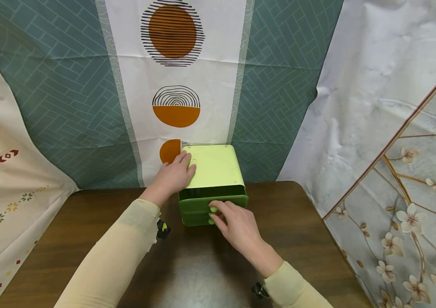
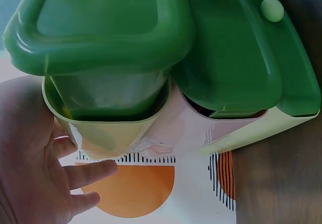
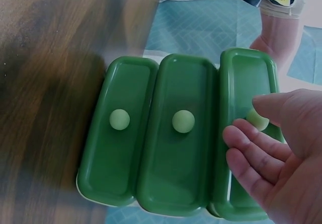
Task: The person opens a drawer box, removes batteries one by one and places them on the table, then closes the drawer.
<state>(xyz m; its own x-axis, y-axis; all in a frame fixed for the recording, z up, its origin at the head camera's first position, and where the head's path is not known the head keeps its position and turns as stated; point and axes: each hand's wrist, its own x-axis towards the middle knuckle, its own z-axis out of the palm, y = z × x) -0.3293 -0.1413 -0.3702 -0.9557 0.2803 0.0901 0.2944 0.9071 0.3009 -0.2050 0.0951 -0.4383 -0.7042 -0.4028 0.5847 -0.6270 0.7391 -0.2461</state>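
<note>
A small drawer cabinet with a pale yellow-green shell [image 1: 214, 164] stands on the table, its three dark green drawer fronts facing me. The top drawer [image 3: 246, 75] is pulled partly out, leaving a dark gap under the shell's front edge. My left hand [image 1: 174, 173] rests along the shell's upper left edge, fingers extended; the left wrist view shows some of them spread beside the wall. At the front, my right hand [image 1: 238, 224] pinches the top drawer's round light green knob [image 3: 257, 119] between thumb and fingers. The middle knob [image 3: 183, 121] and the bottom knob [image 3: 119, 119] are untouched.
The brown wooden table [image 1: 291, 239] extends on both sides of the cabinet. Close behind it hangs a patterned cloth [image 1: 218, 85] with orange and black circles. A floral cloth [image 1: 406, 205] borders the right, a cream printed cloth [image 1: 6, 171] the left.
</note>
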